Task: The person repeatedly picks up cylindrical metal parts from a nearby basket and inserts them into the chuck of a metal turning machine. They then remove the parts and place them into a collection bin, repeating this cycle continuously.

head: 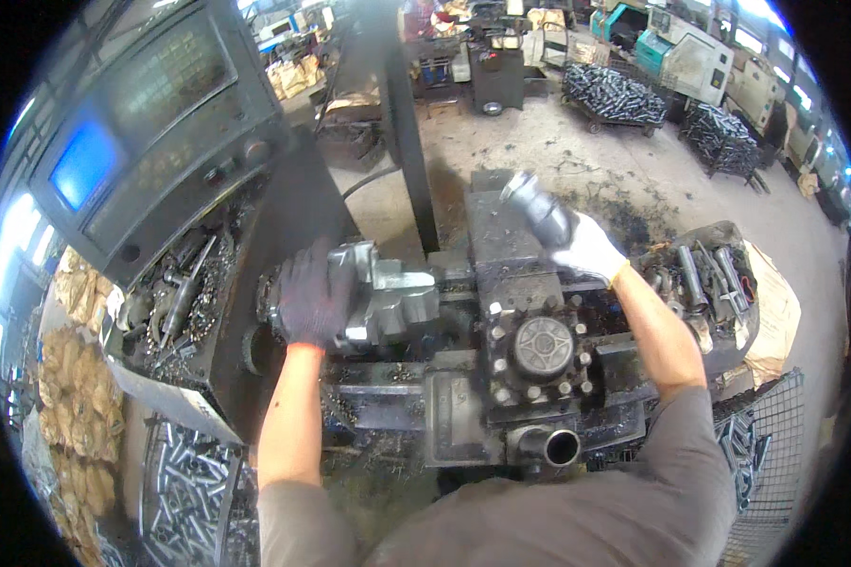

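My left hand (315,296), in a dark knit glove, lies over the back of a lathe chuck (401,301). Stepped metal jaws project from the chuck to the right. Motion blurs the fingers, and whether they grip the chuck is unclear. White-gloved, my right hand (590,246) holds a dark cylindrical object (539,212), its shiny end pointing up and left. This object is blurred, so its exact kind cannot be told. Below it sits the lathe's square tool post (543,346), ringed with bolts. A hollow tube end (562,447) faces me at the front.
A control panel (149,120) with a lit screen rises at left, above a chip-strewn tray (184,298) with tools. Wrenches and tubular tools (713,283) lie at right. Bins of metal parts stand at lower left (191,489) and lower right (744,450). A dark post (408,142) stands behind the chuck.
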### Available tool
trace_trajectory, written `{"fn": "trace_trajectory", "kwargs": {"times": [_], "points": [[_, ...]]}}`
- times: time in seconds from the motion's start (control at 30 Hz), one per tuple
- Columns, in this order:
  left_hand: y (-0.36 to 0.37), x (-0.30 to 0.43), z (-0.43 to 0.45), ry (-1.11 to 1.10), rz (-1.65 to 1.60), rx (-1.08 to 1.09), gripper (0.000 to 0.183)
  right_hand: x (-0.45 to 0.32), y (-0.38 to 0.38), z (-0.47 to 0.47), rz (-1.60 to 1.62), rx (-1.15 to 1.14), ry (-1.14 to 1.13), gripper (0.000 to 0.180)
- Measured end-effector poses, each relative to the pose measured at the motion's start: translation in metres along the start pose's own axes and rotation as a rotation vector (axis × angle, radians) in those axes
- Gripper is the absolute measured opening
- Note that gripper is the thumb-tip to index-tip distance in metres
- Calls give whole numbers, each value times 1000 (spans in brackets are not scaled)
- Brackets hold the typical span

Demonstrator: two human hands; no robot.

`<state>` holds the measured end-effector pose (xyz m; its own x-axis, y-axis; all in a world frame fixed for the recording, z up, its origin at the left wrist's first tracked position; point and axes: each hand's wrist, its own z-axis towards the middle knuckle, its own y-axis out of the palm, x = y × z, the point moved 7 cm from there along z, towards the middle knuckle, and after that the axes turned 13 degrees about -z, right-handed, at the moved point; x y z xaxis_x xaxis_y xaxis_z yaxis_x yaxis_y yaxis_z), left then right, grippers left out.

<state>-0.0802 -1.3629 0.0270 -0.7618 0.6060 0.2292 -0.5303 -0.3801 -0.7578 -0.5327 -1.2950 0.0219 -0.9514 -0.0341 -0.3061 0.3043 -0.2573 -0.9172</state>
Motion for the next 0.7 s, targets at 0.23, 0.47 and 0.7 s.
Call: {"fn": "trace_trajectory", "kwargs": {"times": [0.23, 0.47, 0.7], "points": [[-18, 44, -34, 177, 145, 115, 63, -144, -132, -86, 199, 303, -50, 66], [4, 155, -186, -599, -2327, -579, 75, -266, 68, -241, 1118, -622, 214, 40], [79, 139, -291, -1273, -1939, -472, 60, -223, 171, -345, 665, -572, 602, 87]]}}
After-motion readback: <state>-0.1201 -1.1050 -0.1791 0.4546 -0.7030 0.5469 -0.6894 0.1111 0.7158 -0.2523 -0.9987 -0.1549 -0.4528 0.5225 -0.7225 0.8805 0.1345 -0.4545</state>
